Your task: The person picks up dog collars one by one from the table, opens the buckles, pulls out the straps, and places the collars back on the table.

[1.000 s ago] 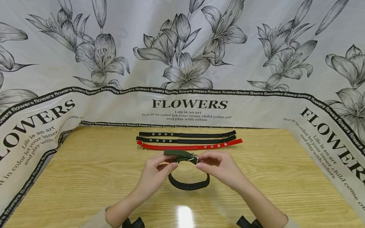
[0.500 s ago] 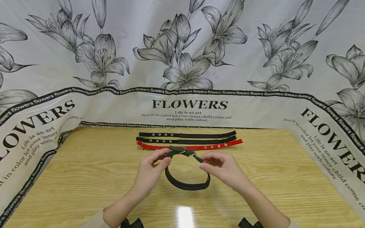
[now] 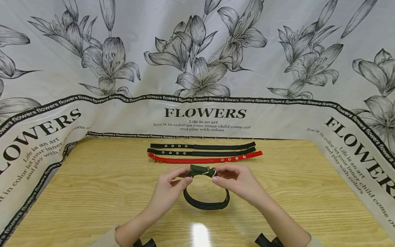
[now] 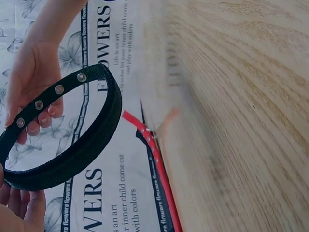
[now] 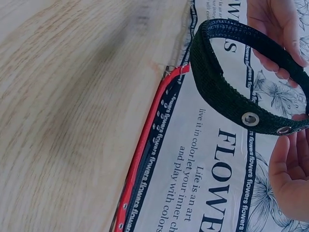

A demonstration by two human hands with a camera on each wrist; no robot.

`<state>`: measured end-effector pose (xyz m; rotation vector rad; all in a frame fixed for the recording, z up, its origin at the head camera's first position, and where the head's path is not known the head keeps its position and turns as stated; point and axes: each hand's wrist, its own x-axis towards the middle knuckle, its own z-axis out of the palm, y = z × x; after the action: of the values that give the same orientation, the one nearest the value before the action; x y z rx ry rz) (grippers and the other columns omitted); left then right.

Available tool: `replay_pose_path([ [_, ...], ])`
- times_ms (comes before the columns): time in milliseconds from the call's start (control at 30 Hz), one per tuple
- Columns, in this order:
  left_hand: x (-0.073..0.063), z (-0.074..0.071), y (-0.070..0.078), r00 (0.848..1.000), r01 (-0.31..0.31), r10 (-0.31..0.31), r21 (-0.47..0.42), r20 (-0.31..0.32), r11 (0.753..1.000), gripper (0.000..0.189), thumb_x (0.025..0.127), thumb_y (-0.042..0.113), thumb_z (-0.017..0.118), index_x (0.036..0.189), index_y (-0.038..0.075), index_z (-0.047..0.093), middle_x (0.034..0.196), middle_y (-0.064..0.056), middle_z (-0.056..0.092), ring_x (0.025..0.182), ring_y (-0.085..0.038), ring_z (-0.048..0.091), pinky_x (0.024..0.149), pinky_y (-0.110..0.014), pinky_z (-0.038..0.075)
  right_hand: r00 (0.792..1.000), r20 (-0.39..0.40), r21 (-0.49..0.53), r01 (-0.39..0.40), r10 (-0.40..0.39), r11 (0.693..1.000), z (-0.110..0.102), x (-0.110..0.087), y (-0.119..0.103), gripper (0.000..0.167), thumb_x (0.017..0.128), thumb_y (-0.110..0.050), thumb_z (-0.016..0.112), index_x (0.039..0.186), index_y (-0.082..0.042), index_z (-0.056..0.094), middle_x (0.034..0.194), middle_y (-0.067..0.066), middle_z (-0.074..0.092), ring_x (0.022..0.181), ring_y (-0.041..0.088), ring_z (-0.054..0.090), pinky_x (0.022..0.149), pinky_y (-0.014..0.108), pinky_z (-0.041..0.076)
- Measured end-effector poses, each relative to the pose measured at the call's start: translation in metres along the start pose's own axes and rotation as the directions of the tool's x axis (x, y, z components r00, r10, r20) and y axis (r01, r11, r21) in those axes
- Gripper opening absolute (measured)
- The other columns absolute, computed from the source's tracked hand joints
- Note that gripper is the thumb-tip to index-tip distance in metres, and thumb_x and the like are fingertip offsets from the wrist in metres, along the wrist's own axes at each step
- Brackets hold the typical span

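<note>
In the head view, a dark green dog collar [image 3: 206, 205] is looped into a ring and held above the table. Its metal buckle [image 3: 213, 172] and overlapping strap end [image 3: 199, 168] face away from me. My left hand [image 3: 168, 188] pinches the strap left of the buckle between thumb and fingers. On the buckle's right side, my right hand [image 3: 239, 183] pinches the collar near the metal ring. Both wrist views show the loop from the side; metal eyelets [image 4: 59, 89] line part of the strap. The buckle is largely hidden in those views.
Behind the hands, a red collar [image 3: 191, 160] and two black collars [image 3: 216, 147] [image 3: 213, 153] lie stretched side by side on the wooden table [image 3: 92, 192]. A white flower-printed cloth [image 3: 203, 116] rises along the table's back and sides.
The hands spread and lifted the loop's buckle end half a second ago, then came closer together and lowered it. The strap end now reaches less far left than a second ago.
</note>
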<state>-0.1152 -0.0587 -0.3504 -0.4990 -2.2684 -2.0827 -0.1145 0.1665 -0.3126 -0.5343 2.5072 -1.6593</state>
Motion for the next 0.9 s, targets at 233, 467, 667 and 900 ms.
replay_pose_path([
  [233, 0.000, -0.004, 0.001, 1.000, 0.017, -0.017, 0.002, -0.013, 1.000, 0.024, 0.088, 0.006, 0.064, 0.111, 0.008, 0.067, 0.106, -0.005, 0.064, 0.096, -0.019, 0.058, 0.078, -0.025, 0.053, 1.000, -0.019, -0.002, 0.002, -0.002, 1.000, -0.001, 0.000, 0.001, 0.022, 0.083, -0.014, 0.071, 0.101, -0.001, 0.068, 0.091, 0.007, 0.065, 0.080, 0.015, 0.060, 0.070, 0.026, 0.053],
  [467, 0.001, -0.009, -0.001, 0.999, 0.031, -0.031, -0.023, -0.024, 0.999, 0.023, 0.089, 0.010, 0.063, 0.112, 0.008, 0.066, 0.105, -0.007, 0.064, 0.094, -0.018, 0.058, 0.077, -0.025, 0.053, 0.999, -0.034, -0.002, -0.008, 0.008, 1.000, -0.004, -0.001, 0.004, 0.023, 0.083, -0.013, 0.071, 0.102, 0.000, 0.068, 0.093, 0.010, 0.066, 0.081, 0.015, 0.061, 0.072, 0.026, 0.053],
  [667, 0.002, -0.014, -0.003, 0.998, 0.037, -0.038, -0.023, -0.049, 0.999, 0.021, 0.088, 0.010, 0.063, 0.109, 0.007, 0.066, 0.101, -0.007, 0.064, 0.093, -0.019, 0.058, 0.078, -0.025, 0.053, 0.998, -0.055, -0.003, -0.022, 0.022, 1.000, -0.008, -0.003, 0.007, 0.025, 0.082, -0.013, 0.072, 0.103, 0.001, 0.067, 0.092, 0.008, 0.066, 0.081, 0.015, 0.061, 0.071, 0.026, 0.053],
  [900, 0.001, -0.017, -0.005, 0.999, 0.024, -0.024, -0.005, -0.024, 1.000, 0.022, 0.089, 0.010, 0.063, 0.110, 0.007, 0.066, 0.104, -0.007, 0.063, 0.095, -0.020, 0.058, 0.080, -0.026, 0.053, 0.997, -0.069, 0.004, -0.023, 0.023, 1.000, -0.009, -0.004, 0.009, 0.025, 0.082, -0.012, 0.072, 0.102, 0.001, 0.067, 0.090, 0.009, 0.066, 0.080, 0.015, 0.061, 0.071, 0.026, 0.053],
])
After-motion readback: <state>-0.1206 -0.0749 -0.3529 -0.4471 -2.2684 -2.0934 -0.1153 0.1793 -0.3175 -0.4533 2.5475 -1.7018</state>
